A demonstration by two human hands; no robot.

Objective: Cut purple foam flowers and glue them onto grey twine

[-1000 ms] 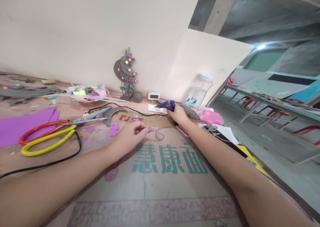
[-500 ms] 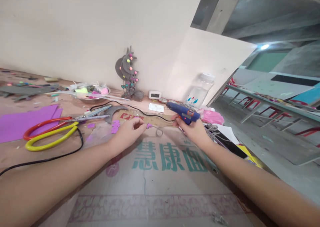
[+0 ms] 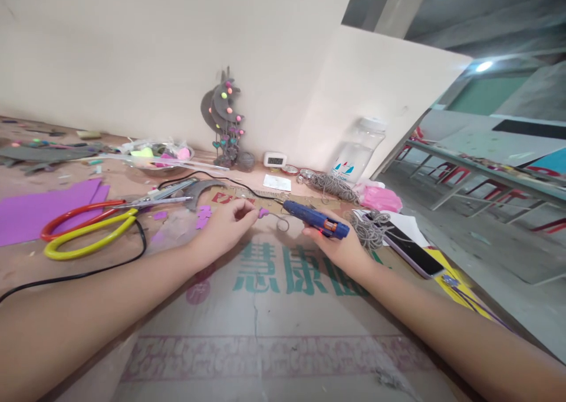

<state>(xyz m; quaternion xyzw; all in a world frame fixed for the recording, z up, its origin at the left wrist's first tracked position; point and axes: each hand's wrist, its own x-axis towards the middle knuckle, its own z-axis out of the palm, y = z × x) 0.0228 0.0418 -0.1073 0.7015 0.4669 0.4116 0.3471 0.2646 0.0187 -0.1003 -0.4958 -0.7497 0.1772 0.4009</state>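
Observation:
My left hand (image 3: 236, 220) pinches a small purple piece (image 3: 263, 212) by its edge, with a thin grey cord (image 3: 281, 221) curling out from it to the right. In my right hand (image 3: 338, 246) is a blue hot glue gun (image 3: 316, 219), its nozzle pointing left and slightly up, just above and right of the purple piece. A small red light glows on the glue gun. More purple cut-outs (image 3: 203, 217) lie to the left of my left hand. Both hands are above a printed cardboard sheet (image 3: 265, 325).
Scissors (image 3: 88, 231) with red and yellow handles and purple sheets (image 3: 26, 210) lie at left. A moon-shaped ornament (image 3: 227, 116), a small timer (image 3: 275, 159) and a plastic bottle (image 3: 356, 151) stand along the wall. Grey cord bundles (image 3: 371, 230) and a phone (image 3: 413, 251) lie at right.
The glue gun has come down and left, its nozzle now closer to the purple piece and its body turned. My left hand still pinches the piece. The camera view has shifted slightly.

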